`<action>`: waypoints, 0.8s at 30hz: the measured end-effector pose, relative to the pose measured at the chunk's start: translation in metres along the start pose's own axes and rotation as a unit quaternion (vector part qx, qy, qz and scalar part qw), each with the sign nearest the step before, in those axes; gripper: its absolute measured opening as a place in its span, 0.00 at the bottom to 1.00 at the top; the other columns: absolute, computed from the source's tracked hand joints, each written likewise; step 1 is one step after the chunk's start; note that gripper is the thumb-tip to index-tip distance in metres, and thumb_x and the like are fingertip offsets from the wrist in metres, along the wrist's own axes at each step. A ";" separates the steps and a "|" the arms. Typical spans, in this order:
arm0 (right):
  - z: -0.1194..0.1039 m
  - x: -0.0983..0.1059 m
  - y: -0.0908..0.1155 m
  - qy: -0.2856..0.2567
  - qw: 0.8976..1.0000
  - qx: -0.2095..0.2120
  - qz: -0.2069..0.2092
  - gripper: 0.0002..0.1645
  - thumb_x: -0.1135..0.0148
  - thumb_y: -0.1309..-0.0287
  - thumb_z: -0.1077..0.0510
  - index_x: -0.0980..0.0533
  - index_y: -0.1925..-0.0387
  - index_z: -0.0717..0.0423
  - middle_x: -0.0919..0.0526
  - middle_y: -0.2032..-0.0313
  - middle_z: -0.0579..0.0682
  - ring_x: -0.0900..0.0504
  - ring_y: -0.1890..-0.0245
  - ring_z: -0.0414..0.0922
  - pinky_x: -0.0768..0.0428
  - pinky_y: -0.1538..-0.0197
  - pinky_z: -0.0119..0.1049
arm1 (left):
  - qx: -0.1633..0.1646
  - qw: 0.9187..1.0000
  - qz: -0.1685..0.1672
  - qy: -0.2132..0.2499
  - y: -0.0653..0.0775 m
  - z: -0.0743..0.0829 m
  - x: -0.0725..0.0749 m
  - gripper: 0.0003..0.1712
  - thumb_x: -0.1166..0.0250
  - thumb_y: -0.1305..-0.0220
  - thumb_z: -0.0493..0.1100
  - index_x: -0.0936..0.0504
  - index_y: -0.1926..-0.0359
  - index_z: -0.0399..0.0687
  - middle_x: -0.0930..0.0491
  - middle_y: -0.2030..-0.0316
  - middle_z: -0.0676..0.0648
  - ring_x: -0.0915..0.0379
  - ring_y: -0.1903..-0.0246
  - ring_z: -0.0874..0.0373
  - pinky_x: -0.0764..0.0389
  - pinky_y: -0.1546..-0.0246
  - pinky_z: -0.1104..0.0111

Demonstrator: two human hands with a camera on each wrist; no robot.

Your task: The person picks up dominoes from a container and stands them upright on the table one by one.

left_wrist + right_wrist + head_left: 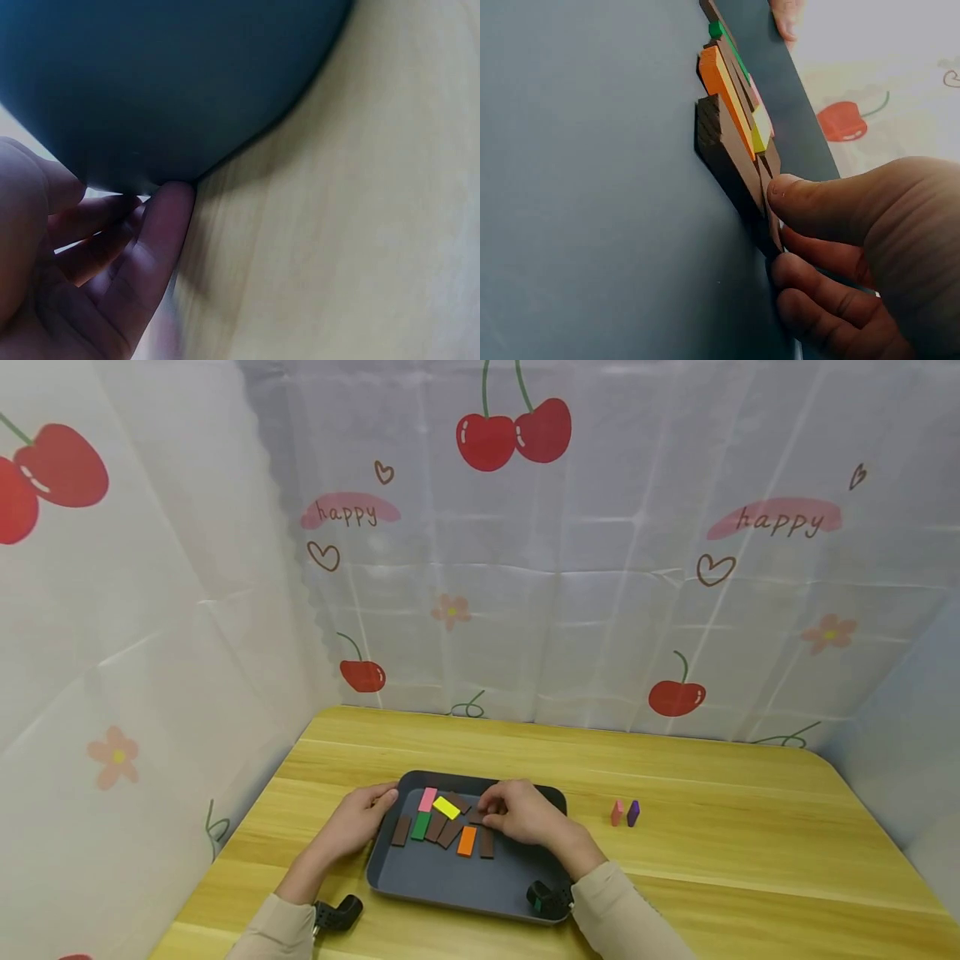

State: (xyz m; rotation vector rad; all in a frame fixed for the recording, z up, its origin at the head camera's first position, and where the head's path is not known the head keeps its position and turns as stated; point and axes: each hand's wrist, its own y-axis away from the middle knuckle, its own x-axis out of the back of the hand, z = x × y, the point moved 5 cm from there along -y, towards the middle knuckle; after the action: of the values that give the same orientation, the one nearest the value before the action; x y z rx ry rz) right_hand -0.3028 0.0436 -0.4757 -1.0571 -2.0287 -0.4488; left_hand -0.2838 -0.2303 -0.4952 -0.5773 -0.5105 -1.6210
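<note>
A dark grey tray [450, 885] lies on the table, holding several flat rectangular blocks. My left hand [358, 817] grips the tray's left side near the far corner. In the left wrist view its fingertips [171, 196] meet the tray's outer wall. My right hand [525, 814] reaches over the far right part of the tray and pinches a brown block [476, 817] between thumb and fingers. Just nearer lies another brown block [487, 843], beside an orange block [467, 841]. Yellow [446, 807], green [421, 826] and pink [427, 799] blocks lie among brown ones further left.
To the right of the tray, a pink block [617, 812] and a purple block [633, 812] stand on the wooden table [750, 860]. A cherry-print curtain [555, 610] hangs behind the table's far edge, with more curtain at both sides.
</note>
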 end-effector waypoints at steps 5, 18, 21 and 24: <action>-0.002 -0.002 0.000 0.020 1.000 0.002 0.011 0.11 0.31 0.34 0.61 0.15 0.52 0.55 0.18 0.64 0.45 0.23 0.66 0.39 0.21 0.63 0.33 | -0.001 1.000 0.000 0.001 0.000 0.000 0.000 0.27 0.48 0.18 0.50 0.26 0.29 0.41 0.22 0.34 0.40 0.31 0.30 0.40 0.29 0.29 0.44; -0.004 -0.004 0.000 0.056 0.998 0.012 0.012 0.17 0.28 0.37 0.60 0.14 0.47 0.59 0.21 0.65 0.48 0.27 0.68 0.38 0.23 0.65 0.30 | -0.001 1.000 -0.002 0.005 0.002 0.000 -0.001 0.27 0.48 0.18 0.51 0.26 0.28 0.41 0.23 0.33 0.40 0.31 0.29 0.41 0.29 0.28 0.44; -0.005 -0.004 0.001 0.057 0.998 0.012 0.010 0.17 0.29 0.36 0.60 0.15 0.46 0.59 0.23 0.67 0.47 0.29 0.70 0.38 0.27 0.67 0.29 | -0.003 1.000 -0.004 0.005 0.002 0.001 -0.001 0.27 0.49 0.18 0.51 0.26 0.28 0.41 0.23 0.33 0.40 0.31 0.29 0.40 0.29 0.29 0.44; -0.006 -0.003 0.002 0.059 0.998 0.012 0.009 0.17 0.29 0.36 0.60 0.15 0.46 0.60 0.23 0.67 0.48 0.30 0.71 0.38 0.28 0.68 0.29 | -0.004 1.000 -0.003 0.006 0.002 0.001 -0.001 0.27 0.49 0.18 0.50 0.26 0.28 0.41 0.23 0.33 0.40 0.32 0.29 0.40 0.29 0.29 0.44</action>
State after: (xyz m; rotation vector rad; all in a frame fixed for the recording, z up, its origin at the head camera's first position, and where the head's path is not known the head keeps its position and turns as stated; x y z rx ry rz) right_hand -0.2974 0.0395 -0.4743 -1.0099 -1.9137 -0.4664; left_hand -0.2818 -0.2291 -0.4949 -0.5715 -0.4984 -1.6324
